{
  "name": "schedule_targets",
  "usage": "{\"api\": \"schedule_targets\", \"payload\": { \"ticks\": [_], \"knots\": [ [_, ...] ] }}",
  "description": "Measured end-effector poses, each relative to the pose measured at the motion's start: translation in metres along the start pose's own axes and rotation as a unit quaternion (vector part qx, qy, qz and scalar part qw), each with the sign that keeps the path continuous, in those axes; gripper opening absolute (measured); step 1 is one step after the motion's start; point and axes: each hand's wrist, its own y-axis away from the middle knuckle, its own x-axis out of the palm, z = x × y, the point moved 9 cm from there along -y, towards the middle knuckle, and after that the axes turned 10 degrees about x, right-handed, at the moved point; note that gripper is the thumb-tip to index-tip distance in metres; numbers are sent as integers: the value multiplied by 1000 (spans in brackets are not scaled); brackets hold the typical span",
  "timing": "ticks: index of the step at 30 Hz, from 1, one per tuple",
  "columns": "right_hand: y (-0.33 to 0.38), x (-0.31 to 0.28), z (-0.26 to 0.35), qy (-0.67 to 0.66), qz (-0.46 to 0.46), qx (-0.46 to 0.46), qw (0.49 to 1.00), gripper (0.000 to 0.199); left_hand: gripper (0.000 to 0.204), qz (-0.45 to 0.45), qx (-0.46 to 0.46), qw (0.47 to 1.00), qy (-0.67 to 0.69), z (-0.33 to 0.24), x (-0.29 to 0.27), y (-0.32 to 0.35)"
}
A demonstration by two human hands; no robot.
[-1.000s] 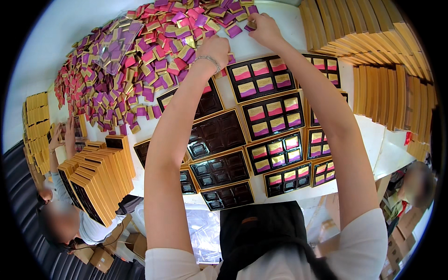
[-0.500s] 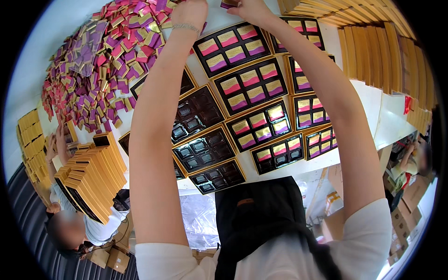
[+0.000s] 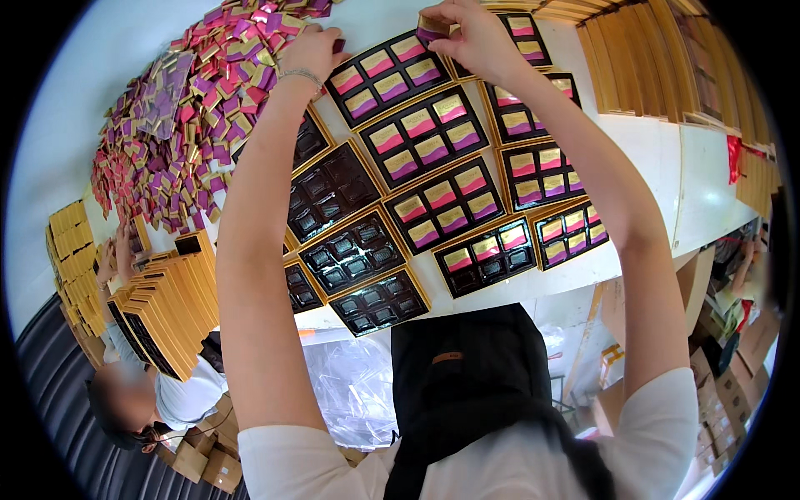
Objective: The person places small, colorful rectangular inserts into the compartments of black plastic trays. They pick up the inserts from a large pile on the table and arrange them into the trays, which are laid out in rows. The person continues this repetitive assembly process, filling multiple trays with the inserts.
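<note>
My right hand (image 3: 479, 42) pinches a gold-and-purple wrapped chocolate (image 3: 432, 28) above the upper right corner of a filled black-and-gold box (image 3: 385, 77). At that box's left side, beside the pile of wrapped chocolates (image 3: 225, 92), is my left hand (image 3: 310, 53). Its fingers are closed on a small dark purple piece that looks like another wrapped chocolate (image 3: 337, 46). Several boxes stand in slanting rows, with pink-and-gold chocolates above purple-and-gold ones. One front box (image 3: 486, 258) has only its upper row filled. Boxes with bare trays (image 3: 354, 251) lie left of these, partly behind my left forearm.
A clear plastic tray (image 3: 171, 93) rests on the pile. Gold boxes stand stacked (image 3: 637, 58) at the back right and in another row (image 3: 171, 304) at the left, near a seated co-worker (image 3: 125, 400). A black bag (image 3: 467, 358) hangs in front of me.
Both hands appear lower in the picture as the view shifts. My right hand has brought the wrapped chocolate over the far box's corner. My left hand is now beside that box's left edge.
</note>
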Motion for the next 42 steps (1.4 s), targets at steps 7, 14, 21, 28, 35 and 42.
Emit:
{"api": "schedule_targets", "payload": {
  "ticks": [7, 14, 21, 28, 35, 42],
  "knots": [
    [117, -27, 31, -22, 27, -9, 999, 40, 38, 39, 1, 999, 37, 53, 18, 3],
    [298, -27, 17, 128, 114, -29, 985, 34, 21, 68, -67, 918, 385, -162, -67, 78],
    [340, -8, 8, 187, 105, -88, 973, 35, 20, -81, -73, 918, 381, -338, -42, 206],
    [382, 2, -4, 234, 156, 20, 959, 61, 43, -116, -15, 974, 194, -376, -61, 236],
    [392, 9, -10, 297, 124, 34, 946, 72, 44, -126, -16, 980, 150, -373, -60, 231],
    [387, 3, -4, 295, 106, 31, 949, 61, 36, -40, -21, 964, 263, -372, -50, 218]
  ]
}}
